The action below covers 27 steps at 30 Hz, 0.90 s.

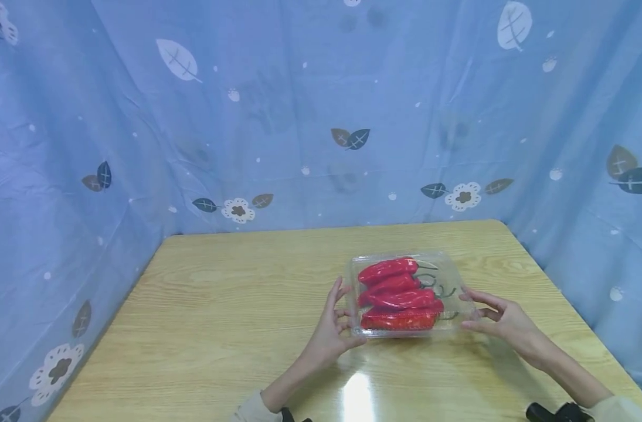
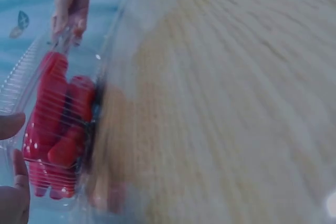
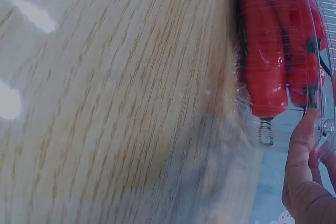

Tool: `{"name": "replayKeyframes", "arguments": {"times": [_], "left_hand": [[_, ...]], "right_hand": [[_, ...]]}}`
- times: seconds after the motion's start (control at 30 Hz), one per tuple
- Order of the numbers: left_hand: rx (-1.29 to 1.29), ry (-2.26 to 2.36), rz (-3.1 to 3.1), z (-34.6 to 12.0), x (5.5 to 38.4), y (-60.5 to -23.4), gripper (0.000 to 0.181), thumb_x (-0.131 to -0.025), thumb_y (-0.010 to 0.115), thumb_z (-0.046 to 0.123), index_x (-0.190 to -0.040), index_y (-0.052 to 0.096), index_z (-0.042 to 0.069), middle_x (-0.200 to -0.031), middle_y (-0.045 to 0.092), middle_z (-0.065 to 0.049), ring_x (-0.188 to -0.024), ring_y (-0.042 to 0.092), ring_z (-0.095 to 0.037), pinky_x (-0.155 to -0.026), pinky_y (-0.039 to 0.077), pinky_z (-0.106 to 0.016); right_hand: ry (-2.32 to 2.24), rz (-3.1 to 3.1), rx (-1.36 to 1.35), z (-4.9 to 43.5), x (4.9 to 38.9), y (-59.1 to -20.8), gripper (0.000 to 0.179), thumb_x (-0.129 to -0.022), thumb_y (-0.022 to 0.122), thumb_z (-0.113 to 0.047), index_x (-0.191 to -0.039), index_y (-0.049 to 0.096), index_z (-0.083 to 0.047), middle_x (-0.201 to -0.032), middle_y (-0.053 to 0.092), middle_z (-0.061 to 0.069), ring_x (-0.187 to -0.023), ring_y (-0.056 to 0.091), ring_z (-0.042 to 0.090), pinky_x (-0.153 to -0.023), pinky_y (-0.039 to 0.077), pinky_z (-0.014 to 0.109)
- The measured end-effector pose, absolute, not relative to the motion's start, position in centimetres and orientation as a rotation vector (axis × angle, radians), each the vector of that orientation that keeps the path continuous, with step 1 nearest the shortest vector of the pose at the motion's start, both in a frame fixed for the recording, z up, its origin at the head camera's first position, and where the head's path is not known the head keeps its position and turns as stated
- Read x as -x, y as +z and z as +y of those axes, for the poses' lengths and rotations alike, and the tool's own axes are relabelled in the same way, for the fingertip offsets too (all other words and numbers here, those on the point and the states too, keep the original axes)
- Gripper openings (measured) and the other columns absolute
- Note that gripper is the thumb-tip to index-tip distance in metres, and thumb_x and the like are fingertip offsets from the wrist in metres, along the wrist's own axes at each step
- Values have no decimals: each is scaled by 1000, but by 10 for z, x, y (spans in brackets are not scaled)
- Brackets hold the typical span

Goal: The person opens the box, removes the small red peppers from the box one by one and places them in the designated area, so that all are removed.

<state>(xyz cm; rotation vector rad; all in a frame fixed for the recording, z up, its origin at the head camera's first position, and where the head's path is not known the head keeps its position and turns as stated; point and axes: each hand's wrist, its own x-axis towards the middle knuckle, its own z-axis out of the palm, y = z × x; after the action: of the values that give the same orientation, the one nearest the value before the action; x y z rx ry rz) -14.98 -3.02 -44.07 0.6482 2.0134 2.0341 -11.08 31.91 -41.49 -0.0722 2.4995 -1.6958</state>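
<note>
A clear plastic clamshell box (image 1: 451, 271) spans the space between my two hands, low over the right half of the table. Several long red peppers (image 1: 400, 300) lie side by side in it, their green stems pointing right. My left hand (image 1: 327, 333) grips the box's left end, thumb at the near corner and fingers along the side. At the right end, my right hand (image 1: 510, 331) pinches the edge between thumb and fingers. The left wrist view shows the ridged wall (image 2: 58, 129) of the box, with parts of the left fingers (image 2: 20, 169) against its end.
The light wood-grain table (image 1: 220, 305) extends left of the box. Blue curtains (image 1: 299, 117) with leaf and flower prints hang behind it and along both sides. A black device (image 1: 558, 412) sits at the right wrist. Bright glare (image 1: 357, 395) marks the near tabletop.
</note>
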Motion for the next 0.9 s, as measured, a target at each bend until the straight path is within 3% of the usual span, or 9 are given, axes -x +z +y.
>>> {"name": "replayKeyframes", "arguments": {"times": [0.2, 0.43, 0.63, 0.9], "left_hand": [[-560, 2077, 1886, -36, 150, -441, 109, -73, 71, -16, -154, 7, 18, -151, 20, -16, -109, 49, -27, -83, 53, -32], [-499, 2111, 1871, -33, 151, -441, 98, -75, 72, -13, -152, 17, 13, -141, 31, -18, -109, 51, -27, -89, 51, -33], [-566, 2018, 2068, -31, 151, -444, 82, -79, 69, -9, -148, 29, 11, -132, 41, -15, -89, 57, -16, -76, 52, -21], [-556, 1979, 2102, -31, 149, -444, 75, -79, 70, -9, -143, 39, 15, -124, 48, -11, -75, 61, -11, -69, 53, -20]], "right_hand": [[-1708, 2488, 111, 318, 110, -420, 67, -90, 67, -11, -145, 34, 4, -123, 55, -27, -93, 62, 8, -75, 51, 22], [-1679, 2519, 175, 324, 112, -417, 64, -90, 66, -9, -146, 36, 0, -125, 54, -27, -95, 62, 8, -74, 51, 21], [-1652, 2565, 189, 322, 113, -417, 64, -90, 67, -10, -145, 36, 3, -125, 57, -24, -98, 61, 11, -74, 52, 21], [-1637, 2586, 152, 323, 116, -418, 61, -89, 68, -11, -142, 41, 3, -123, 57, -26, -94, 60, 5, -74, 50, 18]]}}
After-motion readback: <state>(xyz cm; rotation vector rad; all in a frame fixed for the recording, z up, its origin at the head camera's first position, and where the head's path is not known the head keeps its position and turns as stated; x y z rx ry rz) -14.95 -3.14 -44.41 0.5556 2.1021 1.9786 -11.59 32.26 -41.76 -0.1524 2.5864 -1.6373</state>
